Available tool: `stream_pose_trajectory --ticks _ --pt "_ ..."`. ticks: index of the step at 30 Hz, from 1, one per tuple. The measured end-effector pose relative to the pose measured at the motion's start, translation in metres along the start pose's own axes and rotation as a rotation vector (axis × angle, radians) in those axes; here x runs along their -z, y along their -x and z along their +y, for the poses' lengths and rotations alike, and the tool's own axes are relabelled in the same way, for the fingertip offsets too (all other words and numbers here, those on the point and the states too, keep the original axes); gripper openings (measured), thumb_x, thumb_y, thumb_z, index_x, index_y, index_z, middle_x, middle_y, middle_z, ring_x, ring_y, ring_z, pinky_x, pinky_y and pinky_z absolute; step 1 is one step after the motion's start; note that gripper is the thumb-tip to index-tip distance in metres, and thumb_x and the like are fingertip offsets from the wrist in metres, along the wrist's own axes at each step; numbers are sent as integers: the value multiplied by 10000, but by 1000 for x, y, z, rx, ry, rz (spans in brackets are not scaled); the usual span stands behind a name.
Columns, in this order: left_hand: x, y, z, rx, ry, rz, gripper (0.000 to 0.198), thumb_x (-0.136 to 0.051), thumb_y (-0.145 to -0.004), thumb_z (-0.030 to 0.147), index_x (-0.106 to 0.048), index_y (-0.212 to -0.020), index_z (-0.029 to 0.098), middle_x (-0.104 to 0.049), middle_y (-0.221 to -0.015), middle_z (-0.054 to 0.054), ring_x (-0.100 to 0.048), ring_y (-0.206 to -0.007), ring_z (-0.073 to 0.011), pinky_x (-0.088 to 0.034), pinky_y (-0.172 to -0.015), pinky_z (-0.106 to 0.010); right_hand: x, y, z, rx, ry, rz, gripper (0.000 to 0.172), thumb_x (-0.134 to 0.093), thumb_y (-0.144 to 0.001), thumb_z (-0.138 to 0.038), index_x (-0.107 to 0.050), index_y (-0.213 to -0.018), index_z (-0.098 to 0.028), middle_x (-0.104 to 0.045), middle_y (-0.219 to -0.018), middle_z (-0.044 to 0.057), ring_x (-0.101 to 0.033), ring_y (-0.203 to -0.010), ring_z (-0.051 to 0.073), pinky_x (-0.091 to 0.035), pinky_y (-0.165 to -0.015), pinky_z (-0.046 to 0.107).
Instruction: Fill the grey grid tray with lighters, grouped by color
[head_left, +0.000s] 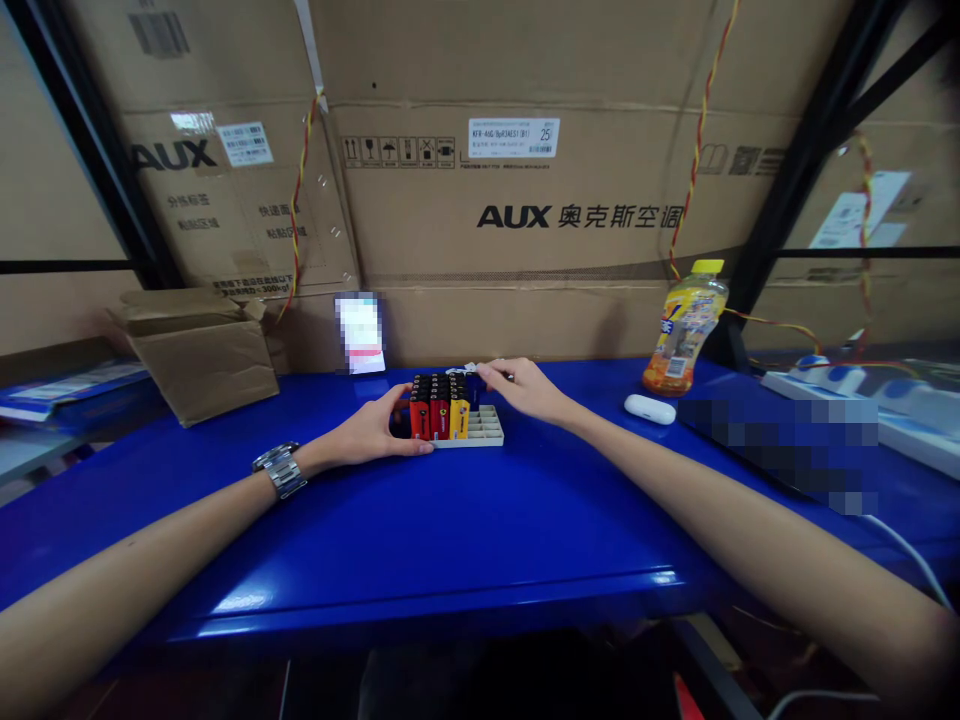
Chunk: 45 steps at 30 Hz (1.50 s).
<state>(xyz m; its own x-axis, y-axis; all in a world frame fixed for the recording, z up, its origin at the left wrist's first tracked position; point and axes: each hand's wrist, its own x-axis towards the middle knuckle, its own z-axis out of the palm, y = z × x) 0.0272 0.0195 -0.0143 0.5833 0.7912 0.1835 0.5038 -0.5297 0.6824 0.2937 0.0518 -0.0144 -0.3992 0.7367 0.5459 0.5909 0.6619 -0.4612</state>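
Observation:
A pale grey gridded tray lies on the blue table, its left part filled with rows of upright lighters. Red lighters, dark red ones and a yellow lighter face me, all with black tops. My left hand wraps the tray's left end, thumb along the front edge, other fingers behind. At the tray's back, a dark blue lighter stands by the fingertips of my right hand, which appear pinched at its top. Several cells at the tray's right front hold nothing.
Behind the tray, a lit phone leans against large cartons. An opened cardboard box stands left. On the right are a drink bottle, a white earbud case, a blurred dark object and a power strip.

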Motion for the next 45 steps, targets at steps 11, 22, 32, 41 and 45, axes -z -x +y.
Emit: stream_pose_trajectory --ticks 11,22,32,41,45 --pt "-1 2 7 0 -27 17 859 -712 -680 495 -321 -1368 161 -531 -1314 -170 -542 -1164 -330 -396 -1008 -486 1 7 46 -17 691 -229 502 -394 -880 -231 -452 -1376 -276 -434 -1417 111 -398 -1145 369 -341 -832 458" --pt "-1 2 9 36 -29 3 849 -714 -671 500 -331 -1346 154 -528 -1319 -179 -544 -1169 -327 -394 -1014 -482 1 2 30 35 772 -287 273 -438 -892 -266 -643 -1036 -157 -583 -1090 166 -444 -975 325 -295 -722 383" --pt "-1 1 2 -10 -22 -12 813 -702 -702 473 -328 -1351 158 -529 -1323 -165 -546 -1168 -307 -414 -1007 -461 7 4 16 1 363 -195 344 -457 -847 -154 -444 -1190 -171 -647 -1047 131 -590 -916 245 -395 -728 339" --pt "-2 1 3 3 -24 10 861 -709 -691 481 -300 -1373 150 -522 -1325 -179 -544 -1172 -317 -415 -1005 -472 -8 1 9 -304 -310 126 119 -489 -791 -217 -409 -878 -223 -616 -682 24 -572 -598 169 -415 -568 306" --pt "-2 1 4 16 -36 23 899 -704 -691 488 -260 -1400 156 -502 -1347 -180 -526 -1193 -316 -407 -1009 -477 -14 0 2 -443 -834 153 84 -443 -786 -262 -413 -719 -222 -422 -458 -50 -371 -388 98 -314 -434 254"
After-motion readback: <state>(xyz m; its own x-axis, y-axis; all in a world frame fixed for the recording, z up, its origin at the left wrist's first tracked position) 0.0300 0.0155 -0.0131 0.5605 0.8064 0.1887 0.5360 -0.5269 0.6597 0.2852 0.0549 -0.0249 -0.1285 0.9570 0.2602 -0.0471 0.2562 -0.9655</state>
